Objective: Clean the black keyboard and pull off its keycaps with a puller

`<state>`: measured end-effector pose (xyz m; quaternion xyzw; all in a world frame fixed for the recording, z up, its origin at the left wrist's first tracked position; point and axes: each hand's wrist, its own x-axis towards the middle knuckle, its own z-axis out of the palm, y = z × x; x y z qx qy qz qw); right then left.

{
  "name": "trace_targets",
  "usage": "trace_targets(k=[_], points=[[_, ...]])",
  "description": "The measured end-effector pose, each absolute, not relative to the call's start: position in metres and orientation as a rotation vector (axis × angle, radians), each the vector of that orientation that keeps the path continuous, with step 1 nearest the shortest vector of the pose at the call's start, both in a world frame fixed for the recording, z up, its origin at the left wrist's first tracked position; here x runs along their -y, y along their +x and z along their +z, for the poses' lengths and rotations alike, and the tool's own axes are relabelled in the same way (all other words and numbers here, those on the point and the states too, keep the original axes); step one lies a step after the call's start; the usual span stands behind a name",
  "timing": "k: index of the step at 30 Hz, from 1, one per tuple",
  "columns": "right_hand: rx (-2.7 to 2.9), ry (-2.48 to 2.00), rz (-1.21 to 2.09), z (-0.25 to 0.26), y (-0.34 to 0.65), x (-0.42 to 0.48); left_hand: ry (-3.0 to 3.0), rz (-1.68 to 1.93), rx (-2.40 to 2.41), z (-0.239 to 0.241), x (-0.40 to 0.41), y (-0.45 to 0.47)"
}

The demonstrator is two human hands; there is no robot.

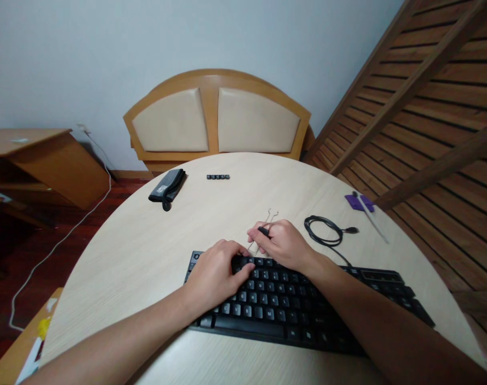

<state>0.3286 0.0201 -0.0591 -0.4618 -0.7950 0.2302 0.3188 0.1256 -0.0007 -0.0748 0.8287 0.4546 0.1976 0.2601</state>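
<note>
A black keyboard (307, 313) lies on the round pale wooden table (147, 251) in front of me. My left hand (215, 275) rests on its upper left keys, fingers curled, the fingertips pressing near the top row. Just beyond the keyboard's top edge, my right hand (283, 245) pinches a wire keycap puller (265, 227) by its black handle. The puller's two thin wire loops point away from me over the table. A short row of removed black keycaps (218, 176) sits further back on the table.
A dark grey pouch (168, 187) lies at the back left. The keyboard's coiled black cable (326, 230) sits to the right, with a purple-handled tool (364, 206) beyond it. A wooden headboard (217, 117) stands behind the table, slatted wood at right, a cabinet at left.
</note>
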Motion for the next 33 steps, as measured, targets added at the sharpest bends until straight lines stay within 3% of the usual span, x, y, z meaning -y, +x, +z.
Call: trace_targets(k=[19, 33], points=[[2.201, -1.144, 0.548, -0.0598, 0.3324, -0.0221, 2.159, 0.502, -1.284, -0.0730, 0.0003, 0.1238], [2.253, -1.090, 0.723, -0.0577, 0.3320, -0.0230, 2.179, 0.547, -1.295, -0.0747, -0.0001, 0.1241]])
